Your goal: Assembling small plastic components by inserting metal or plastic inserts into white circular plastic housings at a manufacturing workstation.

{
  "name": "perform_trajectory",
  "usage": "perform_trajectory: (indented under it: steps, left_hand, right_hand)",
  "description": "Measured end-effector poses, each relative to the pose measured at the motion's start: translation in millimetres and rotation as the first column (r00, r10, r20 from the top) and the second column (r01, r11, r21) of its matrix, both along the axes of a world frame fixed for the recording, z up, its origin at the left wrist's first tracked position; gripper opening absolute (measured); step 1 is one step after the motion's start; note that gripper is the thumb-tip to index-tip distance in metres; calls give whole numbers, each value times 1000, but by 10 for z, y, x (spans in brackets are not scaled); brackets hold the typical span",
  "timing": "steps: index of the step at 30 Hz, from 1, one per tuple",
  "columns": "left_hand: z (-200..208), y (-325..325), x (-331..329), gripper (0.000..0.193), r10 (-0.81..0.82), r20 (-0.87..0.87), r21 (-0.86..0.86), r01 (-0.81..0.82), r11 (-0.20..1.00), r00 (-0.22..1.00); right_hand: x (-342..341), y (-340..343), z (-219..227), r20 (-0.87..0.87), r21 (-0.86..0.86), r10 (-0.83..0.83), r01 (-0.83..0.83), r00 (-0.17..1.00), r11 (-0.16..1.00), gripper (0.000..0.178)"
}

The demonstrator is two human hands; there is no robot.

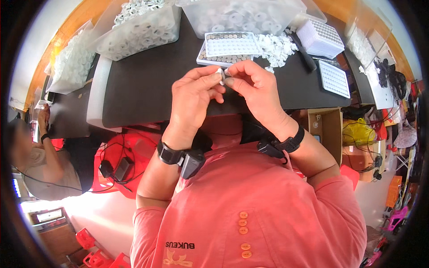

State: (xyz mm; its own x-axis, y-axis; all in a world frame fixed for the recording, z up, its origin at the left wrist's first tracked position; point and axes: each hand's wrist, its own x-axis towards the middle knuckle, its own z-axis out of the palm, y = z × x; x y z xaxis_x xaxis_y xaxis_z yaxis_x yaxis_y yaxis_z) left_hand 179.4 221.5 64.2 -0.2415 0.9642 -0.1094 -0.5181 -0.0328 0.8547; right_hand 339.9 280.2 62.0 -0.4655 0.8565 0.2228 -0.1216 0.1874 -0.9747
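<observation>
Both my hands meet above the near part of the dark table, their fingertips close together. Between thumb and fingers, my left hand (193, 89) pinches a small white and grey piece (221, 77); its exact kind is too small to tell. My right hand (255, 87) is closed in a pinch at the other side of that piece, with a bit of white at its fingertips. Just beyond the hands sit two stacked white trays (230, 46) with rows of small round silvery discs. A loose heap of small white plastic parts (275, 48) lies beside them.
Along the back stand translucent bins (147, 40) of white parts. At the right are stacked white trays (319, 38), a single tray (334, 79) and a black-handled tool (305, 56). A cardboard box (326, 134) stands below the table edge. Another person (49, 165) sits at the left.
</observation>
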Motion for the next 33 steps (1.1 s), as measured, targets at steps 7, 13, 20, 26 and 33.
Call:
perform_trajectory:
  steps: [7,13,20,26,33]
  left_hand:
    - [-109,14,-23,21,213,-738,112,-196,974,641]
    - [-69,13,-40,23,177,-761,41,-226,973,624]
    - [-128,-77,-231,26,224,-303,127,-194,973,926]
    - [-163,-122,-247,27,221,-268,173,-179,969,938]
    - [-173,-123,-278,23,225,-167,218,-187,958,960]
  right_hand:
    - [43,27,-198,191,662,-312,113,931,741,14]
    - [37,53,-220,221,712,-342,88,913,696,13]
    - [-26,58,-190,250,741,-385,80,889,667,9]
    - [-213,52,-177,406,850,-538,-88,739,520,13]
    - [-229,110,-174,437,865,-574,-148,692,480,11]
